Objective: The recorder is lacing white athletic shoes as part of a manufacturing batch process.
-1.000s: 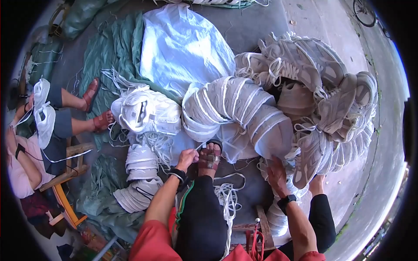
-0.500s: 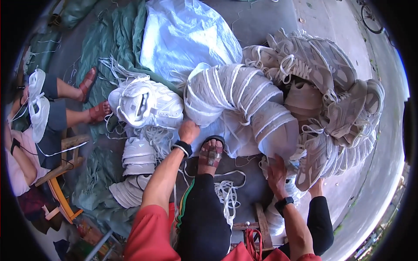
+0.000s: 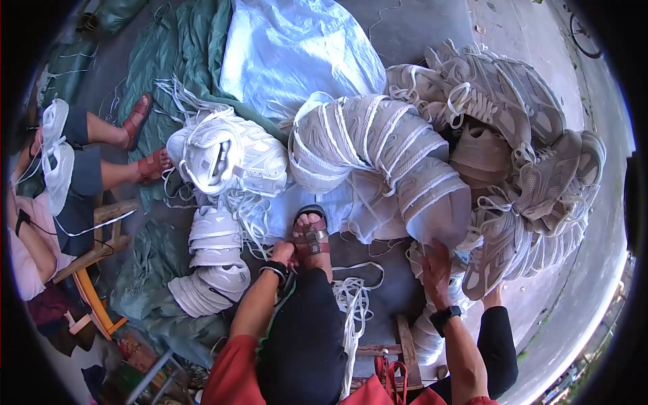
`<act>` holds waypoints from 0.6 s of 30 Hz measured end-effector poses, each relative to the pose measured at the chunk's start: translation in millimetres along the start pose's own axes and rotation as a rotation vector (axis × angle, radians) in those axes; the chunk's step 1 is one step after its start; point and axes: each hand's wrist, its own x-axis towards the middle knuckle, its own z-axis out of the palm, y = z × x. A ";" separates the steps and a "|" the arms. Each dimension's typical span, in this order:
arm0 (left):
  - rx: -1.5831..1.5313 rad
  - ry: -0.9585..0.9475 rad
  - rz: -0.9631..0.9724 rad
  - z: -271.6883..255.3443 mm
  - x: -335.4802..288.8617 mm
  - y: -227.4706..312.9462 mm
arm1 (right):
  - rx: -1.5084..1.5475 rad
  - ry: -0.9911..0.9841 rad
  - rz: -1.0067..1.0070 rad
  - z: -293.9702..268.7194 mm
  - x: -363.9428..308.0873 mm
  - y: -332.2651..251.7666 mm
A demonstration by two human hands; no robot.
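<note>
A long curved stack of nested white shoe uppers (image 3: 351, 138), wrapped in white cord, arches across the middle. My right hand (image 3: 437, 271), with a dark watch on its wrist, rests against the stack's lower end; its fingers are stretched out rather than gripping. Low beside my sandalled foot (image 3: 312, 241) is my left hand (image 3: 283, 255), its fingers curled closed; whatever is in them, if anything, is hidden. White laces (image 3: 354, 300) hang in a tangle by my knee. Left of the long stack sits a bundle of white uppers (image 3: 233, 152), with a shorter stack (image 3: 214, 236) below it.
Tied grey-white shoes (image 3: 513, 115) are heaped at the right. A pale plastic sheet (image 3: 297, 50) and green sacking (image 3: 179, 50) spread at the back. On the left another person's legs (image 3: 111, 131) and a wooden stool (image 3: 111, 233) show. A white upper (image 3: 59, 169) hangs near that person.
My left hand has dropped from beside the bundled uppers toward my foot. My foot has shifted slightly left. My right hand stays at the stack's end.
</note>
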 end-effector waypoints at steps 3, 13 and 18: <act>0.002 0.004 -0.043 3.4 3.5 4.8 | -0.011 0.007 0.008 -5.1 1.8 1.1; 0.312 -0.103 0.173 -9.0 -25.1 12.0 | -0.074 -0.046 -0.036 -1.8 0.3 2.0; 0.009 -0.021 0.213 -25.1 -43.1 13.1 | 0.024 0.047 0.049 -8.4 -3.9 -7.8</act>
